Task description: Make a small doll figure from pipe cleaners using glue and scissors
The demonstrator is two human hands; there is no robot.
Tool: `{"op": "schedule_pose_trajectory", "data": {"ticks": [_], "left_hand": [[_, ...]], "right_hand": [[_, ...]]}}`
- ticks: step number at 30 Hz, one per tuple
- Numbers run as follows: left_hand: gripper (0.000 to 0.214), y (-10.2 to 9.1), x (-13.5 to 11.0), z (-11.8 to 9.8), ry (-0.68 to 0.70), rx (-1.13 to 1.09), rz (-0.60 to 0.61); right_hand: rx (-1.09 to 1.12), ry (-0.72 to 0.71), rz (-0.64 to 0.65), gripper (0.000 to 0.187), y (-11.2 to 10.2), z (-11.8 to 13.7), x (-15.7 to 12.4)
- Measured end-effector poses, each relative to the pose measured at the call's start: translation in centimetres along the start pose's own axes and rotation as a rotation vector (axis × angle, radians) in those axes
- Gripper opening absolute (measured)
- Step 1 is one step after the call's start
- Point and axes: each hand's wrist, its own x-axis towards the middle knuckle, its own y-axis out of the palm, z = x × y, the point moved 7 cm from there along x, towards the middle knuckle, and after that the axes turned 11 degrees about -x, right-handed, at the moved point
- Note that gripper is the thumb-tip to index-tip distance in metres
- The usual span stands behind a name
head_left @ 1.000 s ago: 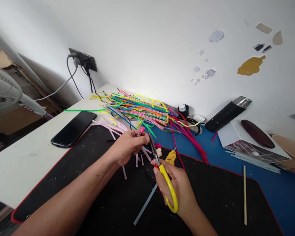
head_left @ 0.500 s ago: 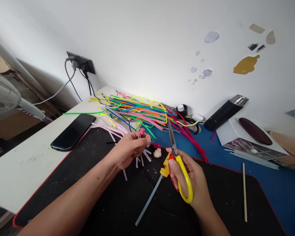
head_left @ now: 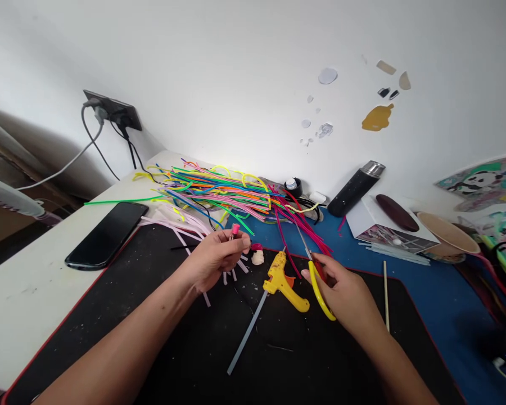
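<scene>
My left hand [head_left: 215,261] is closed in a pinch around a small pink-tipped piece [head_left: 235,229], its lower part hidden by the fingers. My right hand [head_left: 348,284] grips scissors [head_left: 319,292] with yellow and red handles, their blades pointing up and away toward magenta pipe cleaners [head_left: 316,239]. Between the hands lies a yellow glue gun [head_left: 290,293], a long translucent glue stick [head_left: 247,337] sticking out of its back. A small cream-coloured lump [head_left: 258,257] with a dark pink part sits just right of my left fingertips.
Colourful pipe cleaners [head_left: 219,188] are heaped at the back, pale pink ones [head_left: 181,225] by my left wrist. A phone [head_left: 107,235] lies left. A black flask [head_left: 354,191] leans near a white box [head_left: 369,222]. A thin stick [head_left: 385,295] lies right on the black mat [head_left: 185,365].
My right hand has moved right with the scissors, uncovering the glue gun. The view has turned rightward. My left hand keeps its pinch on the pink-tipped piece.
</scene>
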Motion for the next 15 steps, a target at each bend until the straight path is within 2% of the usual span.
{"op": "schedule_pose_trajectory", "data": {"ticks": [4,6,8,11,15], "left_hand": [[0.039,-0.1,0.0,0.2,0.003,0.000,-0.014],[0.041,-0.1,0.1,0.3,0.001,0.001,-0.023],[0.042,-0.1,0.1,0.5,-0.007,0.004,-0.027],[0.042,0.0,0.1,0.8,-0.026,0.013,-0.023],[0.040,0.4,-0.1,1.3,-0.069,0.057,0.008]], "right_hand": [[-0.271,0.017,-0.005,0.051,-0.5,-3.2,0.5],[-0.333,-0.014,0.036,0.047,-0.7,-4.0,0.5],[-0.331,-0.051,0.022,0.040,-1.5,-4.0,0.1],[-0.152,-0.075,-0.054,0.036,-2.6,-2.6,-0.9],[0.214,-0.074,-0.006,0.029,-1.0,1.1,-1.4]]}}
